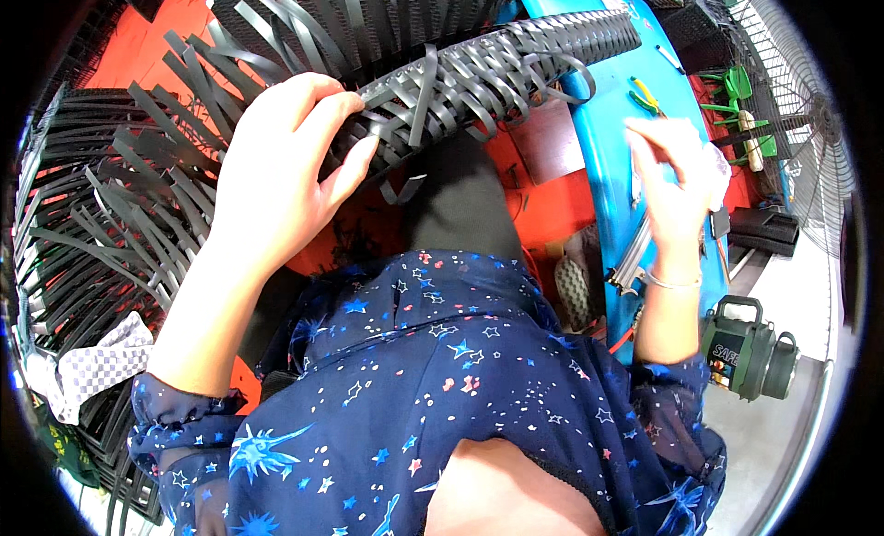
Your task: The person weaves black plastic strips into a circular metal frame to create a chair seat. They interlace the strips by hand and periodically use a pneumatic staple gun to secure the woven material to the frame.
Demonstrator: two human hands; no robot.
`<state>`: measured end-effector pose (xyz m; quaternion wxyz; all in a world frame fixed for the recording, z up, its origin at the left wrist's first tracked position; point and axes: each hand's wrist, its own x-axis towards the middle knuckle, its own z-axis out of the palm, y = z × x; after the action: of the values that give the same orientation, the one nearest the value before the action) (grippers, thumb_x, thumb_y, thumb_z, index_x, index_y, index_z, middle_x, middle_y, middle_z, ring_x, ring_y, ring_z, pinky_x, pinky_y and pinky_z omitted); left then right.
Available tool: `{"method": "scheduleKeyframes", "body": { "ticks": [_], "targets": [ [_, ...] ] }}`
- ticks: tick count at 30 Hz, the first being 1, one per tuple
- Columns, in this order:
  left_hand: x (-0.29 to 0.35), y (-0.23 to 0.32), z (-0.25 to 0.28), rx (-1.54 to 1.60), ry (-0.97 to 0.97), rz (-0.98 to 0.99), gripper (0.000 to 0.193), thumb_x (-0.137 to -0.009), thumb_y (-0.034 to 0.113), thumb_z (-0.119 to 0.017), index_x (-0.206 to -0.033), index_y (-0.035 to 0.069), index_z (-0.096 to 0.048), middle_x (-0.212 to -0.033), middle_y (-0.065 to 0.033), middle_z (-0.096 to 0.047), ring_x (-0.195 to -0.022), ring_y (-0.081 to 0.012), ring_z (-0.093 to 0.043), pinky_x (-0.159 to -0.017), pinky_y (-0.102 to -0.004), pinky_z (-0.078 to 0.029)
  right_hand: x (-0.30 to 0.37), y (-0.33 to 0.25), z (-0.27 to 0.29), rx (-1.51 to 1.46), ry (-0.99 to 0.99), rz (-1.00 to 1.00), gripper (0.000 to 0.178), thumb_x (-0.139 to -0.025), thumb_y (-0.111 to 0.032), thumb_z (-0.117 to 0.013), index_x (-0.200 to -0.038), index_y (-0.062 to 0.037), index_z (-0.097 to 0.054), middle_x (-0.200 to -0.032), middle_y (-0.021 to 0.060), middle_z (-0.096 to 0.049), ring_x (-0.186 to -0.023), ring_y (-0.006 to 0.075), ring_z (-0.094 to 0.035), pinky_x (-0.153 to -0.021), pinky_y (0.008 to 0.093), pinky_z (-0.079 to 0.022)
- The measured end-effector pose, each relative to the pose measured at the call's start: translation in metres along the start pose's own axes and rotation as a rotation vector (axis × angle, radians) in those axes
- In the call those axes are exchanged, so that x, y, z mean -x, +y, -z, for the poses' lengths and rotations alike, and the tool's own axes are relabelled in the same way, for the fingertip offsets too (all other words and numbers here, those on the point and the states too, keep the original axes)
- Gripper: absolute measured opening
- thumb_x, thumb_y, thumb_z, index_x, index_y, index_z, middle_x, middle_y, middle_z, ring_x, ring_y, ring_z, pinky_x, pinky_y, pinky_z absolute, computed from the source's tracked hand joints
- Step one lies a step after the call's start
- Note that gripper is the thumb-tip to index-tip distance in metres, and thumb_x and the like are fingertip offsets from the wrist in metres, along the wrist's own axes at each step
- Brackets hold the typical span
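A long black woven piece of flat strips [479, 71] lies across my lap, with several loose strip ends curling off it. At its left end, my left hand [295, 158] grips the edge between thumb and fingers. My right hand [677, 177] is raised over the blue table [599, 140], apart from the woven piece. Its thumb and fingertips are drawn together, and anything in them is too small to make out. Just beyond those fingertips lie pliers with yellow and green handles [646, 96]. A clear crumpled plastic bag [718, 177] shows beside the right hand.
Many loose black strips [120, 204] fan out on the left over a red floor [138, 34]. A checkered cloth [106, 361] lies at lower left. On the right are a dark green jug [748, 347], a wire fan guard [820, 122], green clips [737, 83] and metal bars [631, 255].
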<state>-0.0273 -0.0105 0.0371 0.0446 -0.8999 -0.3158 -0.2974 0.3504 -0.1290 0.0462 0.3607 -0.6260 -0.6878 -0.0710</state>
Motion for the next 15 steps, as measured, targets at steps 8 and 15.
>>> {"method": "scheduleKeyframes", "body": {
  "ticks": [8, 15],
  "targets": [
    [-0.014, 0.008, 0.009, 0.031, -0.074, 0.047, 0.036, -0.086, 0.023, -0.079, -0.115, 0.004, -0.069, -0.117, -0.0129, -0.065, -0.111, -0.0335, -0.064, -0.099, -0.0417, -0.051, -0.089, -0.118, -0.091, -0.014, -0.232, 0.552, 0.017, -0.083, -0.020, -0.079, -0.093, -0.0075, -0.075, -0.092, 0.0059, -0.064, -0.088, 0.0270, -0.066, -0.079, 0.0377, -0.054],
    [-0.025, 0.008, 0.016, 0.085, -0.179, 0.099, 0.026, -0.087, 0.020, -0.076, -0.105, 0.003, -0.069, -0.104, -0.0124, -0.063, -0.103, -0.0330, -0.064, -0.092, -0.0396, -0.052, -0.071, -0.110, -0.104, -0.083, -0.266, 0.364, 0.022, -0.085, -0.031, -0.072, -0.086, -0.0096, -0.078, -0.088, 0.0084, -0.066, -0.085, 0.0294, -0.068, -0.078, 0.0408, -0.056]
  ]
}}
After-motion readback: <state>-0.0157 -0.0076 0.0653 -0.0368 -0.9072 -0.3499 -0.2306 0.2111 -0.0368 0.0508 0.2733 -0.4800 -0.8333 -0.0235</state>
